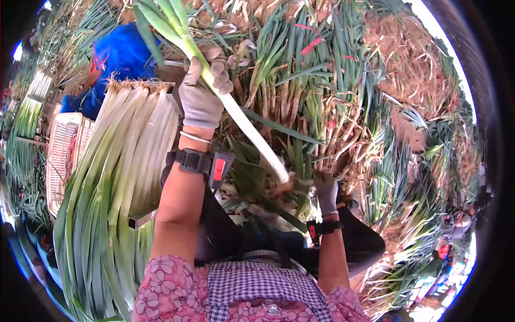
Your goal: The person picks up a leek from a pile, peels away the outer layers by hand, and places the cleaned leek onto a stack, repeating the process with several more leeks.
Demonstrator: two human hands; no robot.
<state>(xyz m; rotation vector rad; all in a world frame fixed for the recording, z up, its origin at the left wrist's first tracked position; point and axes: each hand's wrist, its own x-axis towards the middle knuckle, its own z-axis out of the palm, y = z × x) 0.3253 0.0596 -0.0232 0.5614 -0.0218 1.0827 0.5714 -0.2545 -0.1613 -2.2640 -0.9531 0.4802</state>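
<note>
My left hand point(205, 88), in a grey soiled work glove, is closed around a long green onion point(248, 131). The onion slants, green leaves at the upper left, white shaft and brown roots toward the lower right. My right hand point(326, 192), also gloved, is low beside the unpeeled green onions point(348, 137); its darkened fingertips blend into the stalks and roots, so its grip is unclear. Left of my left arm, a stack of cleaned green onions point(115, 145) lies with roots aligned at the far end and leaves hanging toward me.
A metal-edged stand point(140, 219) supports the cleaned stack. Beside it is a pale woven plastic basket point(63, 153), with a blue bag point(126, 53) behind. Loose bundles and bare soil point(416, 64) spread ahead and right. Another cleaned stack point(33, 99) is at far left.
</note>
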